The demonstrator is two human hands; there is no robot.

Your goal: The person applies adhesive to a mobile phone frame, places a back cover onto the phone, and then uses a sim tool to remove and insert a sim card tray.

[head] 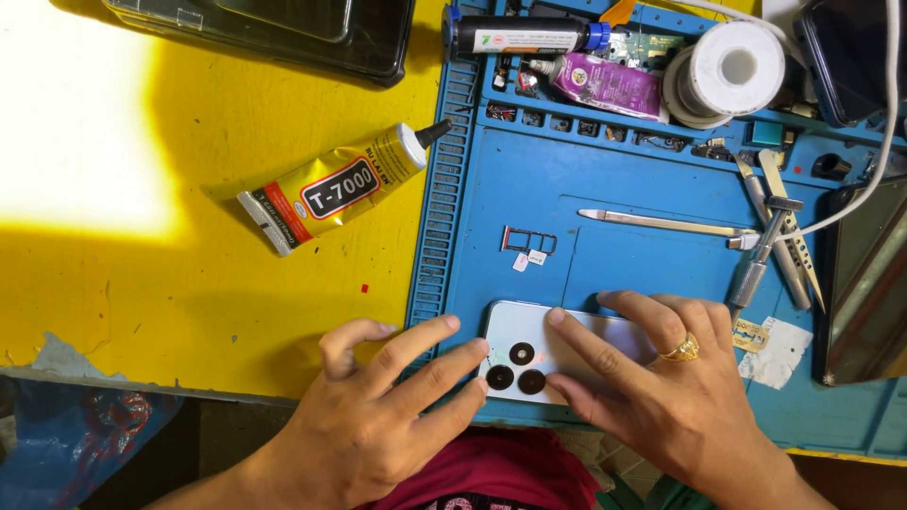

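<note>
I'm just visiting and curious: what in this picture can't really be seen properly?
- Phone, head view: right half hidden under the right hand.
- Left hand: wrist cut off by the bottom edge.
- Black tray: cut off by the top edge.
- Small parts in the blue mat slots: too small to identify.

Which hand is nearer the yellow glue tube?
Left. The left hand rests at the phone's camera end, below the glue tube; the right hand lies farther right, across the phone's back.

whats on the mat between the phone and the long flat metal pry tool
In the head view, a SIM tray and two tiny cards lie on the blue mat, between the phone under both hands and the pry tool.
</note>
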